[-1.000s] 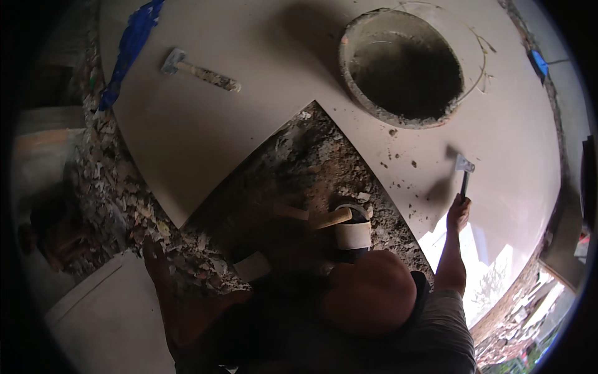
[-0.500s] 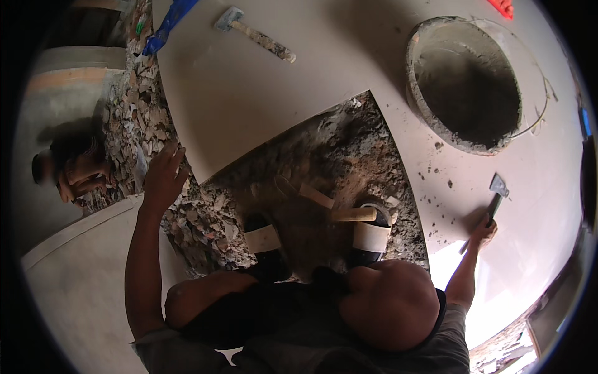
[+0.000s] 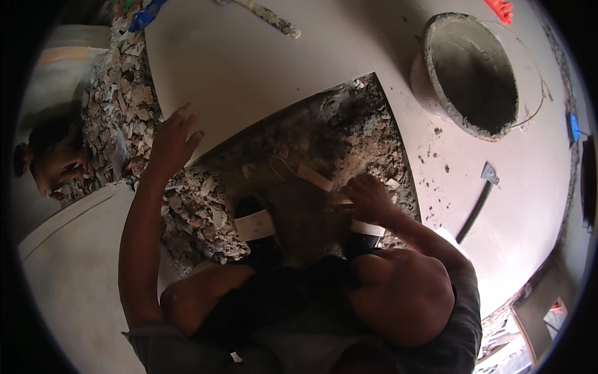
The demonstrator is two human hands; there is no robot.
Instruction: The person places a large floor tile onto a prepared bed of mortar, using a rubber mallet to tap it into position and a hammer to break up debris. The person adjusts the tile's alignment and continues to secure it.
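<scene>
My left hand [image 3: 174,140] is open, fingers spread, at the corner of a large pale tile [image 3: 249,68] beside the broken rubble. My right hand [image 3: 369,199] is lowered over a light wooden tool handle [image 3: 341,202] by my right foot, covering most of it. Its fingers bend downward, and whether they close round the handle is hard to see. Just left of it, a flat brownish piece [image 3: 315,177] lies on the dark bare ground [image 3: 299,215]. A hatchet-like tool [image 3: 476,202] with a dark handle rests on the tile at the right, untouched.
A mortar-crusted bucket [image 3: 430,93] with a wire handle stands on the tile at the far right. A hammer's stained handle [image 3: 271,17] shows at the top edge. Broken rubble [image 3: 118,100] lines the left side, where another person [image 3: 56,159] crouches. Blue plastic [image 3: 146,15] lies at the upper left.
My right hand has let go of the hatchet-like tool, leaving it on the tile, and moved left to the wooden handle. My left hand has shifted slightly. The view has tilted a little.
</scene>
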